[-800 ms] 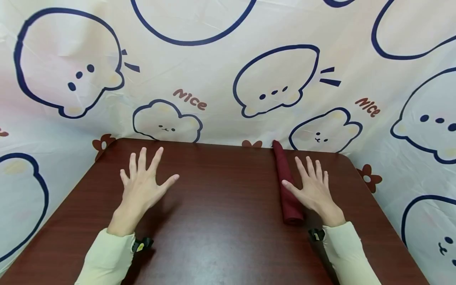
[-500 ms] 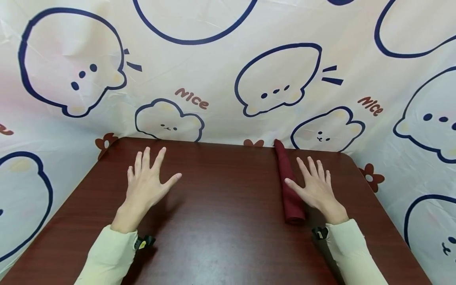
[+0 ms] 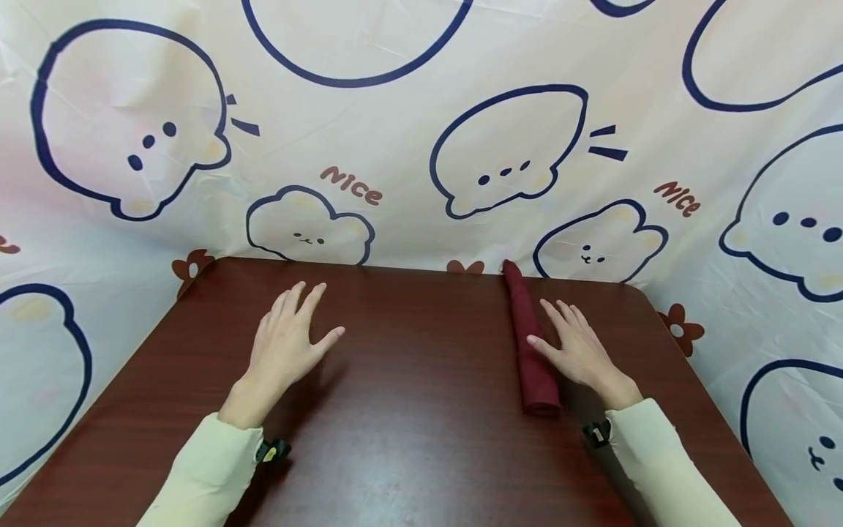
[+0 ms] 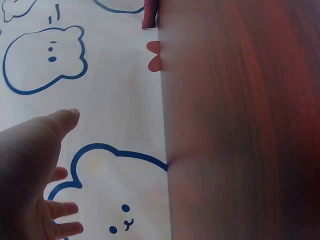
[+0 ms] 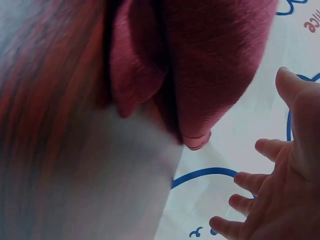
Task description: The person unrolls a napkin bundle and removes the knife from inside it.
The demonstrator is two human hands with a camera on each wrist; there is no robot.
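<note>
A dark red rolled cloth lies lengthwise on the right half of the brown table, its far end at the back edge. My right hand hovers just right of the roll, fingers spread and holding nothing; in the head view its thumb overlaps the cloth. The right wrist view shows the roll close up, with a loose fold on one side and the spread fingers apart from it. Over the left half of the table hovers my left hand, thumb out, fingers extended and empty.
The brown wood-grain table has rounded back corners. A pale curtain printed with cartoon outlines hangs behind it and along both sides. Small dark straps sit at both wrists, below pale sleeves.
My left hand has moved a little right, and its fingers have drawn closer together. The right hand's fingers have dipped slightly and come closer together. The cloth stays in place.
</note>
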